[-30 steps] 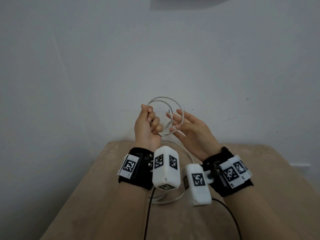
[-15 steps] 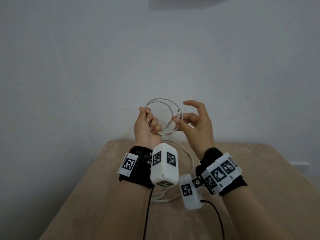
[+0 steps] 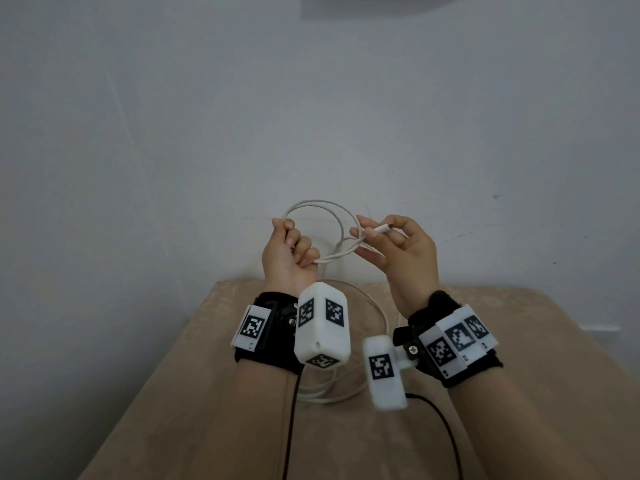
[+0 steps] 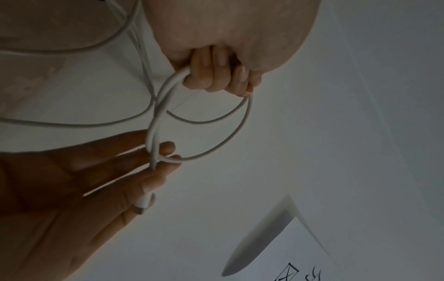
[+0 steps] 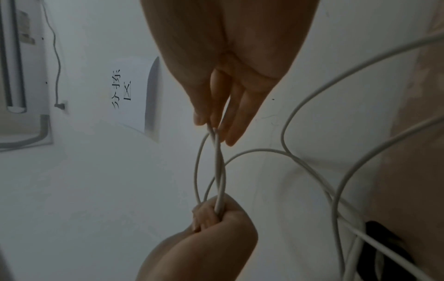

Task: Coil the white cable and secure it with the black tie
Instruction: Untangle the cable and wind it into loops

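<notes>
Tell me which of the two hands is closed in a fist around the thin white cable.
The left hand: its fingers are curled tight around the thin white cable loops, while the right hand only pinches the cable near its plug.

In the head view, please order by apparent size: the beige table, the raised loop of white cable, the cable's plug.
1. Beige table, largest.
2. Raised loop of white cable.
3. Small white cable plug, smallest, pinched in the right hand.
</notes>
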Demonstrator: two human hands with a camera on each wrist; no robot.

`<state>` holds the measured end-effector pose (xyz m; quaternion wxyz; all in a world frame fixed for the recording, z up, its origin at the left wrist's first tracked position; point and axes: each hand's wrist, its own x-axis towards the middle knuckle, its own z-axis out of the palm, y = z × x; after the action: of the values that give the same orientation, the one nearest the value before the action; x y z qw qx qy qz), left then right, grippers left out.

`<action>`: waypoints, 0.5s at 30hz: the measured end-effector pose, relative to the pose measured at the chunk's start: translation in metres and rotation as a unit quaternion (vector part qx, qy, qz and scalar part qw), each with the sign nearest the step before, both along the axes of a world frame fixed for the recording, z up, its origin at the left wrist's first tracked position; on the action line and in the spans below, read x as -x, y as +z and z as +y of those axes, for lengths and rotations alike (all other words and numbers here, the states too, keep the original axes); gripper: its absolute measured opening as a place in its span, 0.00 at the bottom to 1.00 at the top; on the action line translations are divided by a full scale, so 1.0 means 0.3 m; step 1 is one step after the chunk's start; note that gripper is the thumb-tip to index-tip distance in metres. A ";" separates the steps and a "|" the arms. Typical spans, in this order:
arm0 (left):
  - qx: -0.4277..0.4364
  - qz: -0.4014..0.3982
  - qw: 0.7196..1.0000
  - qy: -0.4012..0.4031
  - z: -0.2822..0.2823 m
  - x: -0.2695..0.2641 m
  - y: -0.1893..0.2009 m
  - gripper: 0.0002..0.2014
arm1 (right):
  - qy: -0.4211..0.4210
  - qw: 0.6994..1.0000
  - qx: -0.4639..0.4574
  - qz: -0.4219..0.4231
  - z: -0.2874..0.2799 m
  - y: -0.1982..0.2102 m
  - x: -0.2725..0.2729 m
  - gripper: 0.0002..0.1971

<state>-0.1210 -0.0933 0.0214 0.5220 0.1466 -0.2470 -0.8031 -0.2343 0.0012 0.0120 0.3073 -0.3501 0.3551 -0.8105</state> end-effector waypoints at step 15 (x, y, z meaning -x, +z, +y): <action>0.139 -0.212 0.955 -0.152 -0.002 -0.083 0.006 0.17 | -0.004 0.990 -0.117 0.079 0.034 0.011 0.073 0.11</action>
<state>-0.0963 -0.0939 0.0233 0.3447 0.2002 -0.4804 -0.7812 -0.2562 0.0114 0.0154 0.3139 -0.3733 0.4725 -0.7341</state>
